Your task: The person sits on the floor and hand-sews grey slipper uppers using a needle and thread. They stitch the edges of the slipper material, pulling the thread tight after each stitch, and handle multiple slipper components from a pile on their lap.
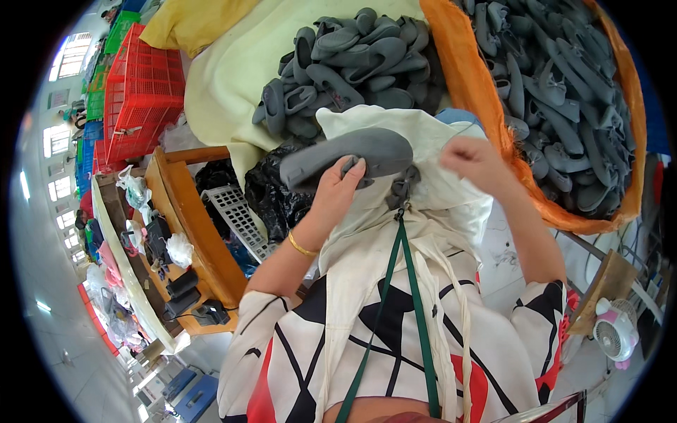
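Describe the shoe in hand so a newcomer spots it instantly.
Find the large orange sack at upper right, then the loose pile of gray shoes to its left. Below that pile, over the white apron, the left hand grips a single gray shoe. Unlike its look-alikes in pile and sack, it alone is held up in the left hand.

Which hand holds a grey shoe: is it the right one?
No, the left hand grips the grey shoe; the right hand is apart from it.

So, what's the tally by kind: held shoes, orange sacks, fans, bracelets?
Held shoe: 1, in the left hand
Orange sack: 1
Fan: 1
Bracelet: 1
Total: 4
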A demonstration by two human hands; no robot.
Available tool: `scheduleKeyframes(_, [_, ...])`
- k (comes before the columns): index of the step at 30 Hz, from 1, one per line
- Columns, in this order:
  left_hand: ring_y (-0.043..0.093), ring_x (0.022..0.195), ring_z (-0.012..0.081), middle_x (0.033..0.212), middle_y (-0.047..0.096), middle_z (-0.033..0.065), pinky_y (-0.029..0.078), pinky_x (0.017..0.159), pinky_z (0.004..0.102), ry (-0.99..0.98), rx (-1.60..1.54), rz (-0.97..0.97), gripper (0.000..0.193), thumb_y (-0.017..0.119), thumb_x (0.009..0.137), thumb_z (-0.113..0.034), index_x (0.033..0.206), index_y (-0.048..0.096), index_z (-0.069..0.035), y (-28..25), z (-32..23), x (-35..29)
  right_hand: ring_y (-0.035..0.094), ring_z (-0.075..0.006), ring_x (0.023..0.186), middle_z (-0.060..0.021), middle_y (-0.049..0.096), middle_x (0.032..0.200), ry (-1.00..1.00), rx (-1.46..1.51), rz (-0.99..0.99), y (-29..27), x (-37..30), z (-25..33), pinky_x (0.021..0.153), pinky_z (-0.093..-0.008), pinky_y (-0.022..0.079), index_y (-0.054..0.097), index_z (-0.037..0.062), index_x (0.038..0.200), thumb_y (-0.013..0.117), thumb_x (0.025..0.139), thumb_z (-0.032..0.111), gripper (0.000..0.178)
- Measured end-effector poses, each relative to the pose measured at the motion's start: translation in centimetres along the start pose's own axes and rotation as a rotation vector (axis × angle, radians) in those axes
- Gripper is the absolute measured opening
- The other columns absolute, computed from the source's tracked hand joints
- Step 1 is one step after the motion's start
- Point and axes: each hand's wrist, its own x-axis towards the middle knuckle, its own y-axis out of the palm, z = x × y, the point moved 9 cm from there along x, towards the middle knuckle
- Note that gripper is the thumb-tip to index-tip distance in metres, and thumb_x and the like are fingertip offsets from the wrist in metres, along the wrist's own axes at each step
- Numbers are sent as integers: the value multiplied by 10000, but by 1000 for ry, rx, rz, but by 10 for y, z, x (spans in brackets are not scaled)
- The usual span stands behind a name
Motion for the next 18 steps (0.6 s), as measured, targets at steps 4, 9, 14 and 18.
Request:
scheduleKeyframes(4, [612,808,193,843,660,88,483,710,328,196,724,211,282,611,990,-249,1126,647,-5,35,-51,21,519,-61,728,19,574,787,-470,-173,-582,-86,-47,64,672,-215,434,651,4,874,702,913,51,79])
scheduleKeyframes(9, [611,741,370,801,642,209,488,689,418,409,1056,586,308,650,940,-276,1117,651,-23,99,-55,31,461,-52,664,9,532,739,-334,-271,-904,-116,-93,24,602,-226,396,613,5,830,704,926,107,167])
scheduleKeyframes(14, [621,809,369,849,661,190,491,727,433,358,1123,828,324,709,875,-245,1110,659,-28,109,11,21,446,-70,620,-2,525,714,-193,-285,-867,-86,-109,-36,575,-241,388,603,-6,805,696,933,135,212])
scheduleKeyframes(18, [617,873,337,929,666,122,493,738,429,678,1037,664,324,763,797,-163,1087,670,-53,97,-3,7,443,-75,623,-1,523,711,-142,-257,-888,-86,-118,-67,576,-245,389,606,-7,806,694,938,149,222])
